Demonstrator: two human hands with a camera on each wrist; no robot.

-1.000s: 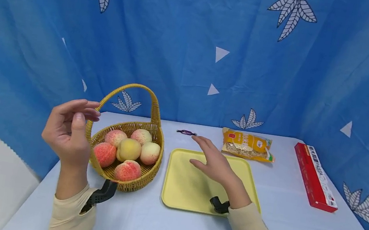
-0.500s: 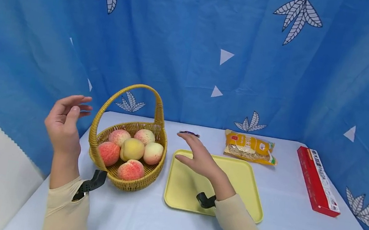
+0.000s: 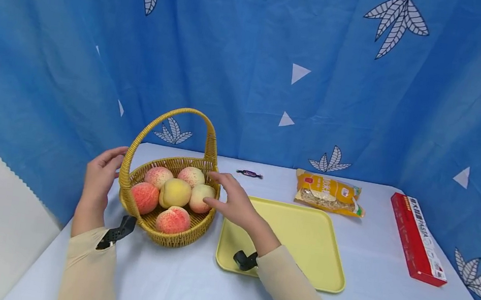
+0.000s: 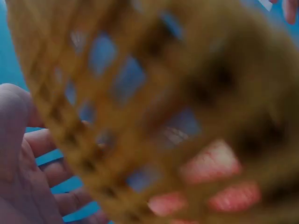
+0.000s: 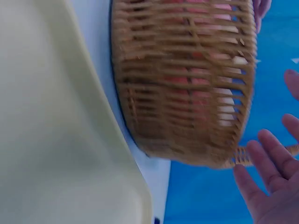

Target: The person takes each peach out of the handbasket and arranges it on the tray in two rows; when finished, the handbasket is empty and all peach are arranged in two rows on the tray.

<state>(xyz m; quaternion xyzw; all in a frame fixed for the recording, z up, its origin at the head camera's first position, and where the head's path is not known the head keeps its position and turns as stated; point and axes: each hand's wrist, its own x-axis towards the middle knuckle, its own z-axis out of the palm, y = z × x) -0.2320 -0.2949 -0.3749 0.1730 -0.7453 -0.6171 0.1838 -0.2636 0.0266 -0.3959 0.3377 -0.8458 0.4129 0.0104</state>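
A yellow wicker basket (image 3: 182, 236) with a tall arched handle stands on the table, holding several peaches (image 3: 172, 220), one of them plain yellow. My left hand (image 3: 99, 181) is beside the basket's left side, fingers spread and loosely bent, and in the left wrist view the weave covers part of them. At the right rim hovers my right hand (image 3: 237, 203), its fingers extended toward a pale peach (image 3: 199, 198). The right wrist view has those fingers (image 5: 268, 165) near the base of the handle; whether they touch it I cannot tell. Neither hand holds anything.
A yellow tray (image 3: 297, 240) lies right of the basket, partly under the right forearm. Behind it are a purple-wrapped candy (image 3: 249, 174) and an orange food packet (image 3: 329, 193). Farther right lies a red pasta box (image 3: 417, 239). Blue curtain (image 3: 253, 59) closes off the back.
My right hand has moved left from above the tray to the basket's right rim. My left hand has come down beside the basket's left side. The view has shifted slightly.
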